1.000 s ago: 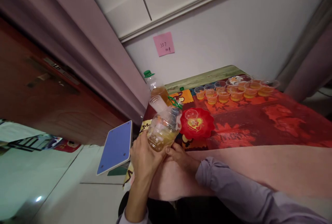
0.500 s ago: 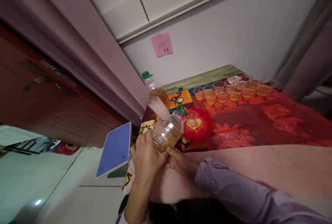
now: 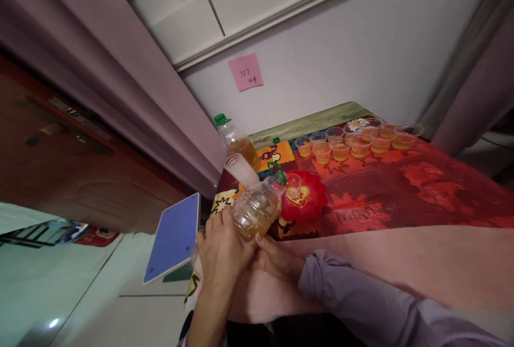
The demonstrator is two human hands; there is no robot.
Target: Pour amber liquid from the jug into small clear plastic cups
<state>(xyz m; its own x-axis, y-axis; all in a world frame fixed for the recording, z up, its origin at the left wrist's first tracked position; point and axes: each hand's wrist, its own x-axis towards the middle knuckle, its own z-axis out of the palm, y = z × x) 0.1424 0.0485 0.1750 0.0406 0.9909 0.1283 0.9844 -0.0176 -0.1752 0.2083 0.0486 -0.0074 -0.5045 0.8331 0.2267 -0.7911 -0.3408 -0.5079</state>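
A clear plastic bottle [image 3: 257, 213] of pale yellow liquid lies tilted between my hands, its neck pointing away to the right. My left hand [image 3: 223, 248] is wrapped round its near left side. Under the bottle's base, my right hand [image 3: 277, 258] supports it with the thumb up; some of its fingers are hidden. Close to the bottle's mouth, a small clear cup [image 3: 294, 182] rests on a red scalloped plate [image 3: 317, 197]. A green carrying ring [image 3: 277, 170] hangs at the neck. Whether liquid is flowing I cannot tell.
Several cups of orange-yellow liquid [image 3: 340, 150] stand in rows at the back right. Behind the tilted bottle are a stack of clear cups [image 3: 241, 169] and a second bottle with a green cap [image 3: 243, 149]. A loose green cap [image 3: 276, 140] lies nearby. A blue board [image 3: 172, 237] stands left of the table.
The view has shifted slightly, so the table and cups appear a little further left. Both hands keep hold of the tilted bottle in nearly the same pose.
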